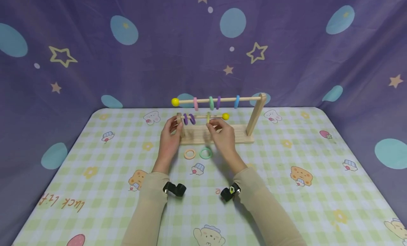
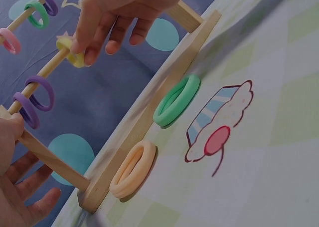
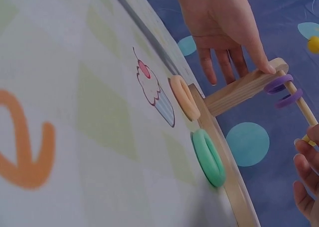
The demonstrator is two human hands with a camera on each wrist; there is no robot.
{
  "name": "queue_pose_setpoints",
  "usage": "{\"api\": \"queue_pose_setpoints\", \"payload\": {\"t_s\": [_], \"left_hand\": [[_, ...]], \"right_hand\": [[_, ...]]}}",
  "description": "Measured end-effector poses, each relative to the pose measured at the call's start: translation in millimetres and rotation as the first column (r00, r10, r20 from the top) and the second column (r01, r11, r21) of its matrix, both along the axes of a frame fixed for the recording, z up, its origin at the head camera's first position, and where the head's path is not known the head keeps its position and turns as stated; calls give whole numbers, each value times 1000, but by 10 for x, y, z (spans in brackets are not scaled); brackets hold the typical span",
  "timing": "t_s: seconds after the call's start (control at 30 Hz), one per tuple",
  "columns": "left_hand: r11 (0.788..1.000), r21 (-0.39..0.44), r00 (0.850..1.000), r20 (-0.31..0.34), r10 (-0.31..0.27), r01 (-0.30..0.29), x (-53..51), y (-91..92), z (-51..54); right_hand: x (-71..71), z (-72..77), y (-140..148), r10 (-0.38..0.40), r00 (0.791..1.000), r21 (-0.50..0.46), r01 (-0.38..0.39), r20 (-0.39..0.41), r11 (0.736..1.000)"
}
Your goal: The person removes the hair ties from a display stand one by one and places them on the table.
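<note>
My right hand (image 1: 223,137) pinches a yellow ring (image 1: 208,118) between thumb and fingers; the ring is around the lower rod (image 1: 200,116) of a wooden stand. My left hand (image 1: 170,141) grips the stand's short post (image 2: 57,162), its thumb near the top and other fingers behind. Two purple rings (image 2: 41,93) hang on the same rod close to that post. A yellow ball (image 1: 225,116) caps the rod's free end, to the right of the yellow ring.
Pink (image 1: 195,103), green (image 1: 211,103), purple (image 1: 218,102) and blue rings (image 1: 236,101) hang on the upper rod. A peach ring (image 1: 189,154) and a green ring (image 1: 205,153) lie on the checked tablecloth before the stand's base (image 1: 219,141). Behind hangs a purple curtain (image 1: 178,55).
</note>
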State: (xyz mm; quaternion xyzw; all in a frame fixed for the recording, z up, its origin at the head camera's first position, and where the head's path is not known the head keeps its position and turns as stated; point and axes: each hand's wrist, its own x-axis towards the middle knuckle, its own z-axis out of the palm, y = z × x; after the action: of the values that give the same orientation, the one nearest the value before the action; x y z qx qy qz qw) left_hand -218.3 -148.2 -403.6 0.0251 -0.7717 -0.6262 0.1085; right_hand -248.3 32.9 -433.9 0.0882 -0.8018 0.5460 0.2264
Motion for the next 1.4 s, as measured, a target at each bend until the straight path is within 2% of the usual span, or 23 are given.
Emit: {"api": "queue_pose_setpoints", "payload": {"t_s": [0.13, 0.17, 0.43, 0.63, 0.73, 0.97, 1.1, 1.4], "left_hand": [[1000, 16, 1000, -12, 0, 0, -125, -52, -201], [1000, 14, 1000, -15, 1, -1, -133, -56, -218], [999, -24, 999, -28, 22, -23, -127, -62, -238], [1000, -9, 1000, -24, 16, -16, -128, -73, -236], [1000, 4, 1000, -9, 9, -9, -111, -59, -189], [1000, -14, 1000, 12, 4, -4, 68, 37, 121], [1000, -17, 1000, 16, 0, 0, 100, 48, 155], [1000, -17, 1000, -4, 4, -4, 93, 42, 146]], "right_hand": [[2, 9, 22, -6, 1000, -15, 6, 7, 1000], [4, 10, 28, -8, 1000, -16, 8, 11, 1000], [15, 14, 79, -11, 1000, -13, 11, 21, 1000], [24, 10, 135, -17, 1000, -7, 17, 23, 1000], [29, 5, 174, -32, 999, -1, 32, 13, 999], [37, 11, 243, -53, 999, 2, 53, -7, 999], [44, 21, 272, -56, 998, -9, 55, -6, 998], [58, 33, 340, -54, 999, -26, 54, 0, 998]]}}
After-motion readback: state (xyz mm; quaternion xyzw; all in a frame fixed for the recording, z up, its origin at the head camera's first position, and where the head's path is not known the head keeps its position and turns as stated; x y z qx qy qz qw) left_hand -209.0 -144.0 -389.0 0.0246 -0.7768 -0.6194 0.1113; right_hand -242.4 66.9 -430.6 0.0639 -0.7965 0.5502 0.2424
